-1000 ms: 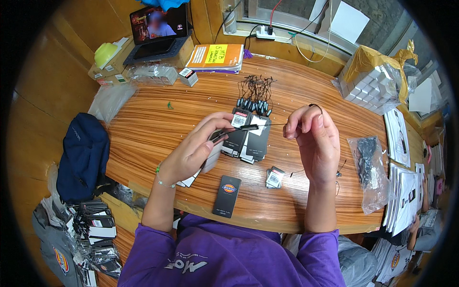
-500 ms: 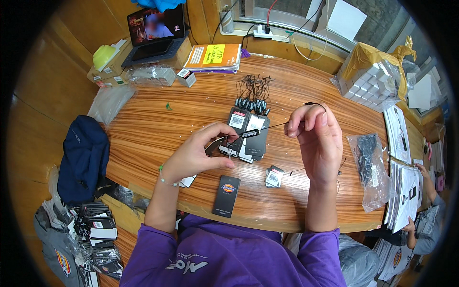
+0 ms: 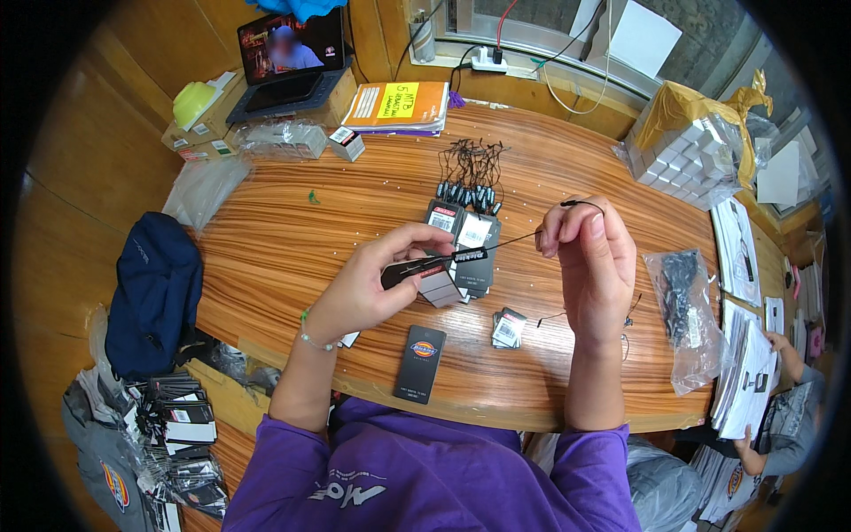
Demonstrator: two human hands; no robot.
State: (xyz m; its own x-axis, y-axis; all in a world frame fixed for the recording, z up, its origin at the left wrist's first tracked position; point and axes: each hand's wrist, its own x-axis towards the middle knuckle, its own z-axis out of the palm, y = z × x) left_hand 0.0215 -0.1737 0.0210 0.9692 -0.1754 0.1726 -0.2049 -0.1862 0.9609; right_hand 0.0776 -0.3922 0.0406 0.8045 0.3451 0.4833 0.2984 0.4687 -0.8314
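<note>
My left hand (image 3: 362, 282) pinches dark hang tags (image 3: 441, 285) with a pale lower part, held tilted over the desk. A black hang-tag string (image 3: 510, 240) runs from them, its small black plastic seal (image 3: 470, 255) near my left fingertips. The fingers of my right hand (image 3: 592, 275) are closed on the string's other end, whose loop curls over the fingertips. Behind lie stacked hang tags (image 3: 480, 232) with their strings (image 3: 470, 162) bunched beyond them. One black hang tag (image 3: 417, 365) lies flat near the front edge, with a small pile of stickered cards (image 3: 508, 328) to its right.
A clear bag of black strings (image 3: 681, 301) and paper stacks (image 3: 743, 363) lie right, where another person's hand (image 3: 776, 342) touches papers. Far back are a wrapped block of white boxes (image 3: 687, 151), an orange folder (image 3: 399, 105) and a laptop (image 3: 288, 66). Tag bundles (image 3: 186, 434) lie lower left.
The tags in my left hand have turned, so a broad face now shows instead of an edge. My right hand stays nearly still with the string. The other person's hands shifted at the papers.
</note>
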